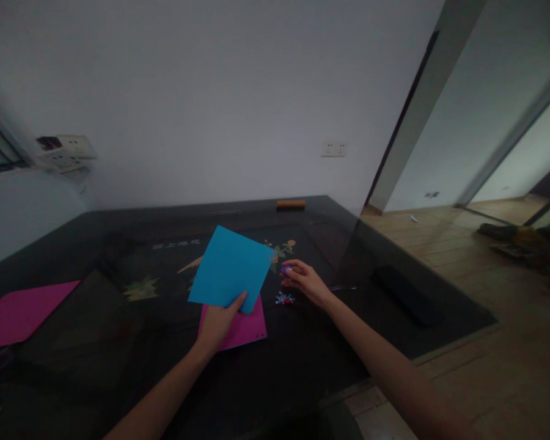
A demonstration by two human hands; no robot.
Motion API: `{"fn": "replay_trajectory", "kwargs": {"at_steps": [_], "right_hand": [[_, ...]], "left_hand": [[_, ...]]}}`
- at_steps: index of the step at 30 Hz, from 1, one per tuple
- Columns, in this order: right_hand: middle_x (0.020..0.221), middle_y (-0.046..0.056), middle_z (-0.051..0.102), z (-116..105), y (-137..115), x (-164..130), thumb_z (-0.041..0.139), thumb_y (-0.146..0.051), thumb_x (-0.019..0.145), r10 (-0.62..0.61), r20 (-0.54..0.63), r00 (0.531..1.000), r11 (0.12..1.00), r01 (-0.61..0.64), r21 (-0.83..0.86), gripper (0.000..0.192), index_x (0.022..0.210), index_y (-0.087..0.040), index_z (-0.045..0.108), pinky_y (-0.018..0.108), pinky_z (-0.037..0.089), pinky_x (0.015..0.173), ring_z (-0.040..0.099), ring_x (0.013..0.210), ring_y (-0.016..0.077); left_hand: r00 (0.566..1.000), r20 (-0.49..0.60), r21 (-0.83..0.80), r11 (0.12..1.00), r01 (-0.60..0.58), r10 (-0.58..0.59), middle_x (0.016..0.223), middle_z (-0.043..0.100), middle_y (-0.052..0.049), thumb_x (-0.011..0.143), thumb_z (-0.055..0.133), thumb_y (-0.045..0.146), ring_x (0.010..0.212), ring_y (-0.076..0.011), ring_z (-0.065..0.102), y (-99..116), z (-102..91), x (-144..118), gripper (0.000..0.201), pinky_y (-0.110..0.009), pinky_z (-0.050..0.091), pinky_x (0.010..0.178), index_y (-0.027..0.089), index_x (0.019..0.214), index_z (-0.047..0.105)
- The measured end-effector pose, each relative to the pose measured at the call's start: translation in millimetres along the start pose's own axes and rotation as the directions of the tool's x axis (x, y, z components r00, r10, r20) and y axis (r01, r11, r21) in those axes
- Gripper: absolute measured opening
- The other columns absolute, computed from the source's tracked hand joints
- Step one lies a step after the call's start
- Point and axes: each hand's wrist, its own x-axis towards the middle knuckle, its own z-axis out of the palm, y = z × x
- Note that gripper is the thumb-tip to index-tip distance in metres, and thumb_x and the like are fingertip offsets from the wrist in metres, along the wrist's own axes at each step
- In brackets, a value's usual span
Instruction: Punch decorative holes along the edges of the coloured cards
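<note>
My left hand (223,321) is closed on the lower edge of a blue sheet of paper (231,269), thumb on top. The sheet is tilted up above the table, and small cut-out marks show along its right corner. Beneath it lies a pink sheet (245,327) with small dark holes near its lower right corner. Just right of the blue sheet, my right hand (305,281) grips a small purple paper punch (286,269), mostly covered by the fingers. A little pile of coloured paper cut-outs (285,298) lies on the table below that hand.
The dark glossy table (302,373) bears a floral picture. Another pink sheet (25,311) lies at the far left. An orange-brown bar (291,204) rests by the wall, and a long black object (406,293) lies at the right. Wall sockets (333,149) sit behind.
</note>
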Motion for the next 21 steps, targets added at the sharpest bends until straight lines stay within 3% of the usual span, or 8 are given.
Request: {"fn": "replay_trajectory", "kwargs": {"at_steps": [5, 9, 15, 18, 21], "right_hand": [[0.084, 0.002, 0.064, -4, 4, 4, 0.076, -0.034, 0.061, -0.045, -0.118, 0.992, 0.996, 0.036, -0.078, 0.047, 0.101, -0.019, 0.057, 0.029, 0.052, 0.065, 0.063, 0.062, 0.0125], [0.083, 0.003, 0.065, -17, 2, 12, 0.069, -0.041, 0.068, -0.098, -0.227, 0.969, 0.987, 0.065, -0.148, 0.046, 0.103, -0.018, 0.052, 0.028, 0.052, 0.061, 0.062, 0.059, 0.012], [0.093, 0.009, 0.065, -68, -3, 31, 0.055, -0.05, 0.075, -0.237, -0.394, 0.888, 0.919, 0.074, -0.387, 0.042, 0.101, -0.016, 0.051, 0.035, 0.051, 0.066, 0.064, 0.075, 0.0197], [0.098, 0.01, 0.063, -96, 0, 38, 0.063, -0.044, 0.069, -0.354, -0.43, 0.831, 0.823, 0.058, -0.565, 0.038, 0.094, -0.016, 0.059, 0.04, 0.047, 0.081, 0.06, 0.092, 0.0245], [0.097, 0.008, 0.064, -114, 7, 46, 0.064, -0.037, 0.069, -0.413, -0.415, 0.811, 0.723, 0.015, -0.69, 0.027, 0.089, -0.018, 0.064, 0.042, 0.042, 0.088, 0.058, 0.094, 0.0247]], "left_hand": [[0.999, -0.03, -0.079, 0.997, 0.019, -0.021, 0.086, 0.073, -0.01, 0.071, 0.062, 0.035, 0.083, -0.027, 0.068, 7, -3.6, 2, 0.027, -0.042, 0.05, 0.086, 0.015, 0.088, 0.064], [1.0, 0.009, -0.125, 0.992, -0.011, 0.012, 0.071, 0.072, -0.008, 0.07, 0.062, 0.038, 0.065, -0.0247, 0.067, 3, -3.5, 5, 0.028, -0.037, 0.054, 0.067, 0.013, 0.082, 0.06], [0.995, 0.065, 0.039, 0.996, -0.083, 0.08, 0.062, 0.067, -0.005, 0.068, 0.058, 0.044, 0.062, -0.0248, 0.064, -6, -3.7, 11, 0.028, -0.034, 0.049, 0.061, 0.017, 0.062, 0.057], [0.993, 0.097, 0.078, 0.994, -0.079, 0.071, 0.06, 0.066, -0.005, 0.068, 0.057, 0.047, 0.061, -0.025, 0.063, -4, -4.8, 11, 0.03, -0.034, 0.048, 0.061, 0.018, 0.06, 0.056], [0.993, 0.112, 0.038, 0.999, -0.032, 0.028, 0.062, 0.067, -0.005, 0.067, 0.057, 0.05, 0.061, -0.0257, 0.064, 0, -5.7, 11, 0.031, -0.036, 0.049, 0.063, 0.019, 0.066, 0.056]]}}
